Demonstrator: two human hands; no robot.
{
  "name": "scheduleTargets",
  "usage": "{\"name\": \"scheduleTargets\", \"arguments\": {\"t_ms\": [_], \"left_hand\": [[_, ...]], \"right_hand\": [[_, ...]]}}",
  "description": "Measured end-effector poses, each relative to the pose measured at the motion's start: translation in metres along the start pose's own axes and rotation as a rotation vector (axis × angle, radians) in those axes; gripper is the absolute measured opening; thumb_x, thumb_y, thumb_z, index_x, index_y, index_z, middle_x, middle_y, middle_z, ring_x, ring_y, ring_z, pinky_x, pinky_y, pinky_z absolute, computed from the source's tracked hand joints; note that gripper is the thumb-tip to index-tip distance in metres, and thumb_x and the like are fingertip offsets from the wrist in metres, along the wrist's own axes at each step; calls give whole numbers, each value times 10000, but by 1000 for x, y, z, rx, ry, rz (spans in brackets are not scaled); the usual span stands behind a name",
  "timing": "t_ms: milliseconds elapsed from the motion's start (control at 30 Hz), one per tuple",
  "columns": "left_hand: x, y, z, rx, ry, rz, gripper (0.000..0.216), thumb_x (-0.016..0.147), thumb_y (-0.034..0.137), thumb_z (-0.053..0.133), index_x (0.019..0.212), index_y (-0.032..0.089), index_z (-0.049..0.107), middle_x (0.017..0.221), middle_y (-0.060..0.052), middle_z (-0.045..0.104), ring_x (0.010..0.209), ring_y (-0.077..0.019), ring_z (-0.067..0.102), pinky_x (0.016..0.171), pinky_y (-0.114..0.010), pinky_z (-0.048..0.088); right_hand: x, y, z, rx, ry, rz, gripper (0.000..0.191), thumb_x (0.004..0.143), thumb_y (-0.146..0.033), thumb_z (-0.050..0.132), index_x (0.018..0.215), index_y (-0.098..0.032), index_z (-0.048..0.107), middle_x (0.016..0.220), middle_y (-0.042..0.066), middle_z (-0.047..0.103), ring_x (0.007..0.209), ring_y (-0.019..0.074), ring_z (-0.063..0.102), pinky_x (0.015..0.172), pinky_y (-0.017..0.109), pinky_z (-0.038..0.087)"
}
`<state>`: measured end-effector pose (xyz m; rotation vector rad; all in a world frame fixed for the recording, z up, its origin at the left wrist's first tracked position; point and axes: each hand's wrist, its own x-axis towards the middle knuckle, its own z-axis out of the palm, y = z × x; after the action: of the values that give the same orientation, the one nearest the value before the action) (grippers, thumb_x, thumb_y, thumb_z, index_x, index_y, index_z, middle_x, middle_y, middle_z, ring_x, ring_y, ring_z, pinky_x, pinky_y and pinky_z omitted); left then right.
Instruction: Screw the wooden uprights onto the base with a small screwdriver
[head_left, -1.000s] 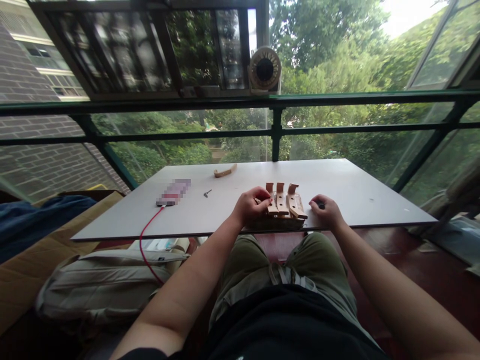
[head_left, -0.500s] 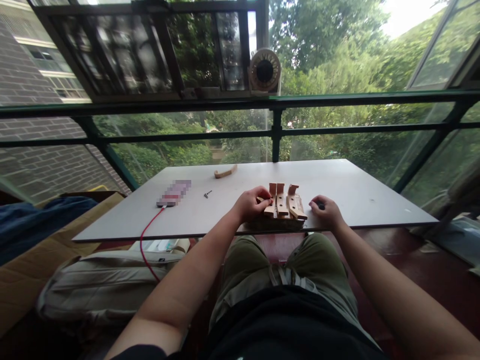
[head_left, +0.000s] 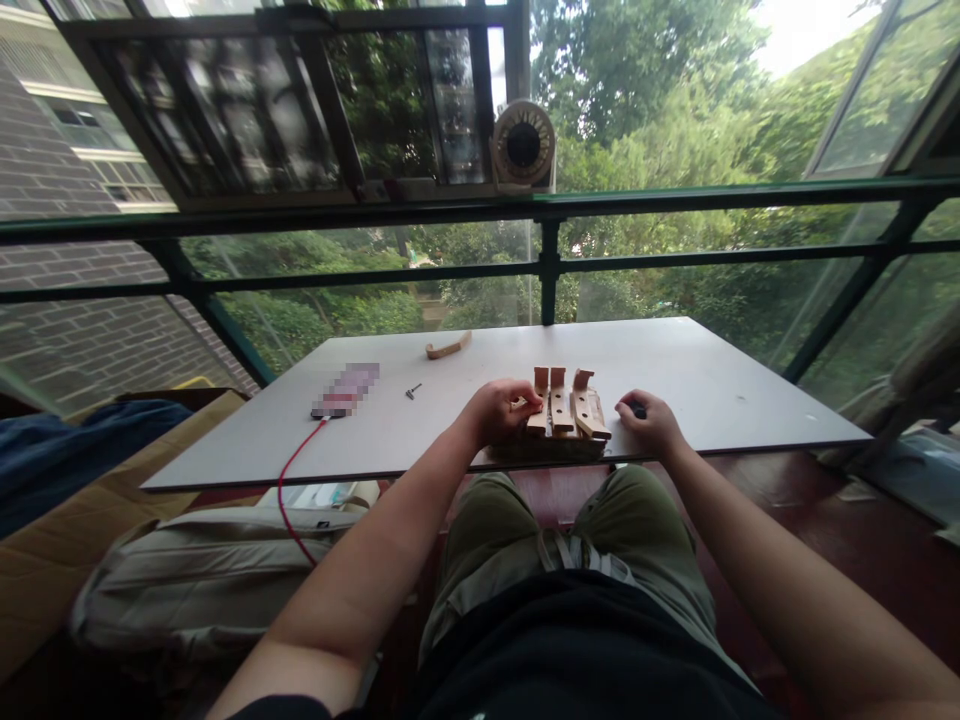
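Note:
Three curved wooden hooks [head_left: 559, 410] with holes lie side by side on a wooden base [head_left: 592, 443] at the table's front edge. The rightmost is turned at an angle to the others. My left hand [head_left: 504, 410] is closed, its fingertips pinched at the leftmost hook near a hole; whatever is between them is too small to tell. Right of the base, my right hand [head_left: 656, 425] is closed around a small black object [head_left: 638, 410], mostly hidden by the fingers. Another wooden hook [head_left: 448, 347] lies loose farther back. A few small screws [head_left: 413, 391] lie left of my left hand.
A blurred-out phone [head_left: 346, 390] with a red cable [head_left: 282, 480] lies on the left of the white table [head_left: 675, 370]. A green railing [head_left: 551, 265] stands behind it. A beige bag [head_left: 195, 570] and a cardboard box [head_left: 112, 490] are at lower left.
The view has shifted slightly. My left fingertips still pinch at the leftmost hook, and my right hand keeps its grip on the black object. The hooks look unmoved.

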<state>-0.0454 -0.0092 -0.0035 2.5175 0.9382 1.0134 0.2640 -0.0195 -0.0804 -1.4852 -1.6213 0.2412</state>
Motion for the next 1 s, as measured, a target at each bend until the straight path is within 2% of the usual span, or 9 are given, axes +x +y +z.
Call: {"name": "scheduleTargets", "arguments": {"t_ms": [200, 367, 467, 567, 633, 767, 933, 1000], "left_hand": [[-2, 2, -1, 54, -25, 43, 266, 900, 377, 548, 762, 180, 661, 789, -56, 692, 747, -156, 616, 728, -270, 465], [-8, 0, 0, -136, -14, 7, 223, 875, 390, 587, 847, 180, 660, 898, -68, 724, 810, -167, 651, 747, -269, 500], [-12, -4, -3, -168, 19, -1, 214, 865, 388, 603, 844, 182, 657, 890, -62, 729, 786, -161, 656, 745, -268, 511], [-15, -6, -8, -145, 23, -16, 223, 867, 392, 595, 828, 183, 662, 855, -57, 724, 760, -156, 659, 741, -264, 521], [-16, -7, -11, -136, 14, -29, 216, 863, 387, 595, 828, 185, 665, 852, -54, 722, 768, -158, 666, 747, -263, 526], [-16, -7, -13, -154, 4, -35, 201, 851, 379, 605, 831, 187, 661, 854, -51, 724, 777, -161, 674, 751, -265, 532], [-13, -8, -10, -198, -6, -63, 197, 833, 371, 632, 838, 175, 656, 851, -51, 731, 749, -163, 687, 715, -264, 534], [-12, -10, -9, -227, -24, -84, 210, 821, 381, 652, 844, 172, 661, 859, -53, 737, 763, -171, 699, 708, -264, 536]], "right_hand": [[-1, -1, 0, 52, 17, 2, 173, 762, -352, 557, 787, -206, 647, 785, 42, 676, 739, 197, 595, 724, 330, 455], [1, -4, -4, 242, 179, 68, 185, 675, -249, 543, 848, -195, 584, 789, 36, 645, 715, 195, 613, 695, 347, 492], [5, -21, -13, 375, 277, 78, 198, 668, -220, 535, 865, -202, 524, 818, 35, 634, 684, 182, 622, 645, 337, 508], [12, -55, -28, 543, 303, -20, 257, 683, -156, 502, 923, -225, 442, 878, 30, 659, 665, 161, 634, 643, 330, 521], [17, -82, -37, 625, 265, -96, 282, 711, -138, 502, 952, -240, 396, 882, 24, 687, 639, 156, 634, 630, 328, 521], [25, -131, -43, 701, 65, -186, 230, 824, -245, 566, 954, -252, 376, 827, 3, 711, 539, 127, 589, 563, 302, 498], [29, -165, -22, 756, -256, -228, 312, 813, -370, 674, 943, -242, 422, 775, 7, 701, 542, 129, 594, 542, 293, 484], [32, -169, -10, 765, -316, -239, 295, 799, -373, 686, 904, -230, 450, 761, 13, 684, 554, 130, 592, 545, 295, 484]]}}
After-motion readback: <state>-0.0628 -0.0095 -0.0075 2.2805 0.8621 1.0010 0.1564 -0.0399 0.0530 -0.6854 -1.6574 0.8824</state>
